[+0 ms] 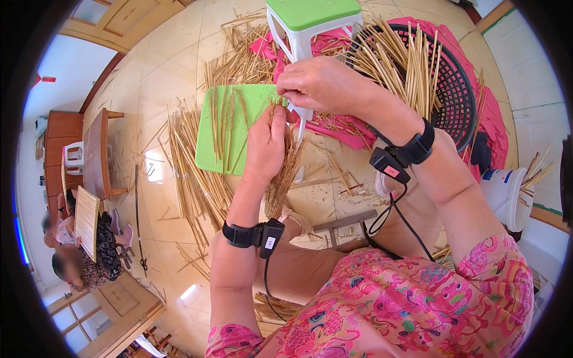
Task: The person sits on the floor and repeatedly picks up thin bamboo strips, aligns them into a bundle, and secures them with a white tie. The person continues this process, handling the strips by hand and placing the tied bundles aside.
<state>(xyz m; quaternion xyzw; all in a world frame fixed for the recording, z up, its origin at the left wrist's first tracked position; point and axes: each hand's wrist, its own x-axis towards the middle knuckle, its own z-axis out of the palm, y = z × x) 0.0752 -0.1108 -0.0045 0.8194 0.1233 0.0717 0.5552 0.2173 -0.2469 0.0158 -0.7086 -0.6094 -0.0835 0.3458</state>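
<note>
My left hand (267, 143) is wrapped round a bundle of dried brown grass heads (283, 185), whose bushy part hangs toward my knees. Just above its upper end, my right hand (322, 83) is closed in a pinch. What those right fingertips grip is too small to make out. Close behind both hands lies a bright green stool top (209, 134) with several thin grass stems (225, 128) on it. A black wristband with a small box and a cable sits on each forearm.
Straw stalks (194, 161) lie spread on the tiled floor at left. A black basket (450, 77) full of cut stalks (412, 71) stands on pink cloth (492, 113) at right. Beyond my hands is a green-topped white stool (313, 15). Two people (89, 250) are at far left; a white bucket (504, 197) stands right.
</note>
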